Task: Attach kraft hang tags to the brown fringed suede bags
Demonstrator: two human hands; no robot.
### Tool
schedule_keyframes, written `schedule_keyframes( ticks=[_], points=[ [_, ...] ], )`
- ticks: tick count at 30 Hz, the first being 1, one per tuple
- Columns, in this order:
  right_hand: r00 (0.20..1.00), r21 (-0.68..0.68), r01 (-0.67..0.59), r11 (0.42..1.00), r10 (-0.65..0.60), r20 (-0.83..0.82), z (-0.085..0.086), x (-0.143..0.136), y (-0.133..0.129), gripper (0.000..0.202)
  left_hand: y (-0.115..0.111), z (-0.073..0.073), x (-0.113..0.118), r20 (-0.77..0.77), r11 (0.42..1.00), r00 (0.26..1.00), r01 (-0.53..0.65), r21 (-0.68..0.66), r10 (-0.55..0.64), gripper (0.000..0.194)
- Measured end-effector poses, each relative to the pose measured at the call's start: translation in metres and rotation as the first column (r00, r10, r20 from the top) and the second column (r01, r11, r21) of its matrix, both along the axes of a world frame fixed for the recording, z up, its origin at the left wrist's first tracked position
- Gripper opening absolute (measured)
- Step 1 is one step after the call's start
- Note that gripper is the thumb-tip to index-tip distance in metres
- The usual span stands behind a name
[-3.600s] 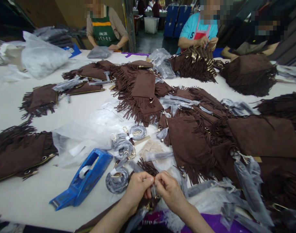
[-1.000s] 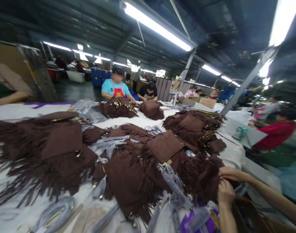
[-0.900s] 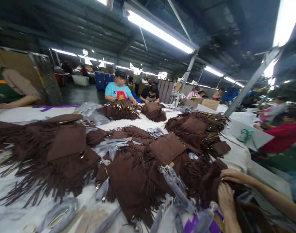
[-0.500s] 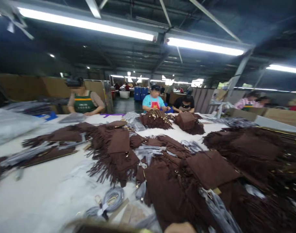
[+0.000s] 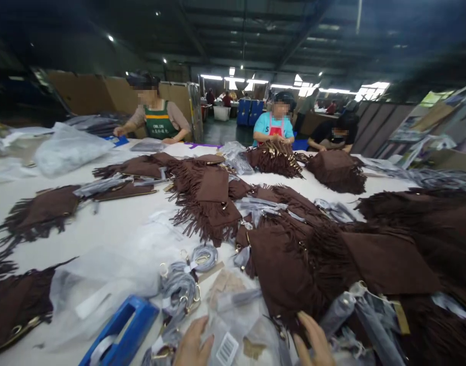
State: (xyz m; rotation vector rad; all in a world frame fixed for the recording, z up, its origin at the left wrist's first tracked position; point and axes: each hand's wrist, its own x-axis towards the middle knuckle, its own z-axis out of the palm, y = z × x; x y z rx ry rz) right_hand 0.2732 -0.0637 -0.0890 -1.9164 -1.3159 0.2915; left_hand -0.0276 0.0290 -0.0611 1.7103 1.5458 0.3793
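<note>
My left hand (image 5: 193, 344) is at the bottom edge with thumb and fingers apart, beside a clear plastic bag (image 5: 238, 323) bearing a barcode label (image 5: 227, 349). My right hand (image 5: 313, 341) has its fingers spread near the lower edge of a dark brown fringed bag (image 5: 281, 269). Whether its fingertips touch that bag is hard to see. Left of my left hand lie coiled grey-wrapped straps (image 5: 178, 284) with gold clips. A blue tape dispenser (image 5: 120, 330) stands farther left. Wrapped straps (image 5: 378, 325) lie right of my right hand.
Brown fringed bags (image 5: 212, 185) are heaped along the white table (image 5: 134, 223), with a larger pile (image 5: 442, 218) at right. Another fringed bag (image 5: 19, 310) lies at lower left. Across the table, several people work, one in a green apron (image 5: 156, 123). A full plastic sack (image 5: 70, 150) sits far left.
The view has tilted down and turned left. Both my hands now show, where only a finger showed before. The dark thing at the bottom edge is gone, and the tape dispenser has come into view.
</note>
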Motion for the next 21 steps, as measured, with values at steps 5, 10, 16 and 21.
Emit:
schedule_keyframes(
  ticks=[5,10,16,21],
  points=[
    [0.904,0.0,-0.373,0.928,0.364,0.223,-0.023,-0.07,0.043,0.036,0.042,-0.009,0.04,-0.309,0.994,0.946,0.075,-0.081,-0.097,0.068],
    [0.911,-0.178,-0.296,0.938,0.333,0.242,-0.018,-0.076,0.073,0.039,0.062,-0.011,0.054,-0.386,0.995,0.919,0.053,-0.084,-0.082,0.074],
    [0.843,-0.261,-0.358,0.896,0.43,0.322,-0.04,-0.07,0.078,0.046,0.056,-0.022,0.062,-0.32,0.989,0.94,0.078,-0.129,-0.116,0.065],
    [0.854,-0.152,-0.26,0.953,0.301,0.425,-0.052,-0.068,0.07,0.041,0.024,-0.049,0.076,-0.264,0.99,0.959,0.076,-0.119,-0.105,0.055]
  ],
)
